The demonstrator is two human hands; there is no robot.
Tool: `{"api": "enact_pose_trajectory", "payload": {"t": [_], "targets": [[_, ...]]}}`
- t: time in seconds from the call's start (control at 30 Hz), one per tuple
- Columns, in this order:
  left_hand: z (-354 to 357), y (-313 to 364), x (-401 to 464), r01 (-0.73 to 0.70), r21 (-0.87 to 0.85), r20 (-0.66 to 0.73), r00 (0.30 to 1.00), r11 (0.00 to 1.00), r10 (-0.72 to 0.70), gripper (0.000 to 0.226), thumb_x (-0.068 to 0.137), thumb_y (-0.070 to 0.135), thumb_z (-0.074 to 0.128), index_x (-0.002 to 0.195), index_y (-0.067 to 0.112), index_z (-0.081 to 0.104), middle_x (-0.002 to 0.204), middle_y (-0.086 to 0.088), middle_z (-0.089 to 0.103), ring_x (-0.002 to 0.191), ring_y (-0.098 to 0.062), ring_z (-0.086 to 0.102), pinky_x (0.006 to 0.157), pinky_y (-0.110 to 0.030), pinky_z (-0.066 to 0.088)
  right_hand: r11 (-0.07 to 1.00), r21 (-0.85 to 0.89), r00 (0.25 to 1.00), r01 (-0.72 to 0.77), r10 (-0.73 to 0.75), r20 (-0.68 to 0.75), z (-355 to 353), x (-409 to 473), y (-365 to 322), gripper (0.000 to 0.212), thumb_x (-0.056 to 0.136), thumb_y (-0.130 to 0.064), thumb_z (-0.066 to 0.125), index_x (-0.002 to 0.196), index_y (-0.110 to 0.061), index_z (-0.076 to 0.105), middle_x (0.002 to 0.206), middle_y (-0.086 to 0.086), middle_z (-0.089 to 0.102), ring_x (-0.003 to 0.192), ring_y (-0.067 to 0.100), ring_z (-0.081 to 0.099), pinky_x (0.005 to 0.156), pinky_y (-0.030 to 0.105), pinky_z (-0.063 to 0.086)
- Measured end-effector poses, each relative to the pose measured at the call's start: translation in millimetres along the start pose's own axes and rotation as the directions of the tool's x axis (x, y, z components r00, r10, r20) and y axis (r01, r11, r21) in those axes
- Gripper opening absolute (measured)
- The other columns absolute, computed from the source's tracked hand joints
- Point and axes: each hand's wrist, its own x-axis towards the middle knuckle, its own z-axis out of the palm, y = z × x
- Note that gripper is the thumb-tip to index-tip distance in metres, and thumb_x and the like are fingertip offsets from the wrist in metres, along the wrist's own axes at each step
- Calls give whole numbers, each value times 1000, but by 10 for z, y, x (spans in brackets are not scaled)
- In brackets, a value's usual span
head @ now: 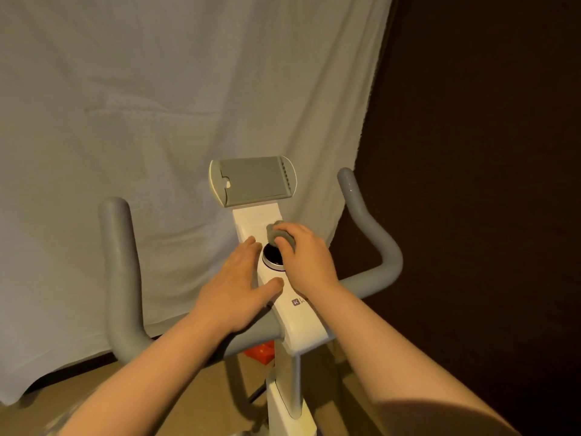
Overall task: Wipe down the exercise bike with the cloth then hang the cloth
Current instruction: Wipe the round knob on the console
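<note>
White fabric sheet [157,121], creased and draped, hangs as a backdrop behind the white-and-grey exercise bike [294,313]; a dark wall [487,152] lies to the right of the bike. Tan floor [195,394] shows below the bike, with a small red object [262,354] partly hidden under the console. The bike presents a smooth white plastic console [301,319] running away from the viewer along its centre line. Curved grey handlebars with a matte padded look rise on either side of the console: one horn at left [118,262], one at right [371,231]. At the far end of the console stands a grey ribbed rectangular device holder [253,180] with rounded pale end caps. At mid-console sits a round knob [273,258] with a glossy black top and a silver rim; nearer the viewer, a small purple logo [296,302] is printed on the white surface. Left hand [235,284], fingers straight and together, rests flat on the left edge of the console beside the knob, holding nothing; its thumb lies across the white surface. Right hand [301,256], fingers curled, grips the small grey fuzzy cloth [278,234], bunched into a wad and pressed on the console just beyond the knob, partly covering the knob's far right rim.
</note>
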Motion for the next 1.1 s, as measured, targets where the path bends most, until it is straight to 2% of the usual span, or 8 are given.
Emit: {"api": "enact_pose_trajectory", "payload": {"t": [0.13, 0.33, 0.4, 0.57, 0.77, 0.87, 1.0, 1.1], "targets": [[-7, 35, -7, -38, -43, -4, 999, 998, 38, 90, 65, 67, 39, 148, 36, 22, 160, 10, 15, 146, -9, 18, 112, -36, 31, 995, 30, 993, 93, -95, 75, -151, -219, 91, 26, 99, -21, 52, 123, -24, 62, 125, -9, 60, 110, 5, 55, 90, 16, 43], [-16, 34, -21, -10, -7, 4, 1000, 1000, 10, 96, 67, 69, 37, 152, 29, 17, 162, 10, 8, 147, -10, 14, 112, -34, 27, 987, -162, 999, -3, -3, -35, -91, -194, 24, 30, 102, -23, 44, 129, -24, 56, 130, -6, 56, 105, 10, 54, 70, 10, 37], [-29, 59, -34, -12, -19, 16, 1000, 1000, 13, 99, 63, 71, 33, 152, 30, 17, 162, 9, 8, 148, -10, 12, 113, -35, 26, 990, -110, 996, 83, -80, 39, -141, -356, 39, 30, 101, -22, 48, 129, -24, 57, 130, -8, 56, 111, 9, 54, 77, 3, 36], [-47, 80, -20, -6, -15, 14, 1000, 1000, 6, 99, 65, 69, 37, 151, 25, 19, 162, 5, 10, 148, -12, 11, 115, -37, 25, 979, -201, 999, -20, 14, -31, -23, -81, -62, 29, 101, -20, 45, 127, -22, 58, 130, -4, 57, 110, 15, 55, 81, 20, 38], [-78, 50, -25, -13, -90, 47, 999, 996, 18, 90, 74, 56, 51, 153, 26, 18, 162, 6, 9, 148, -11, 12, 115, -32, 19, 995, -60, 995, 76, -72, 65, -245, -426, 10, 30, 99, -17, 51, 126, -23, 62, 131, -11, 56, 115, -3, 48, 95, 6, 36], [-97, 87, -41, 9, -44, 52, 999, 999, -7, 94, 71, 57, 46, 154, 23, 18, 162, 5, 8, 148, -11, 11, 115, -32, 20, 981, -104, 978, -165, 149, -148, -186, -468, -16, 31, 101, -20, 47, 130, -22, 59, 132, -5, 57, 117, 10, 52, 92, 17, 38], [-119, 119, -174, -44, 79, 13, 999, 996, 43, 75, 92, 53, 49, 153, 23, 19, 161, 3, 17, 146, -13, 21, 114, -31, 25, 964, -265, 992, 11, -44, -119, -28, -885, -83, 35, 101, -22, 47, 134, -26, 56, 140, -13, 50, 133, 3, 38, 107, 6, 12], [-101, 254, -282, -98, 278, -108, 985, 956, 133, 62, 97, 44, 40, 151, 20, 21, 155, 0, 31, 137, -17, 37, 105, -31, 35, 967, -227, 984, -114, 79, -159, -116, -702, 18, 35, 102, -23, 44, 135, -25, 55, 142, -8, 50, 131, 8, 42, 106, 16, 30]]}}
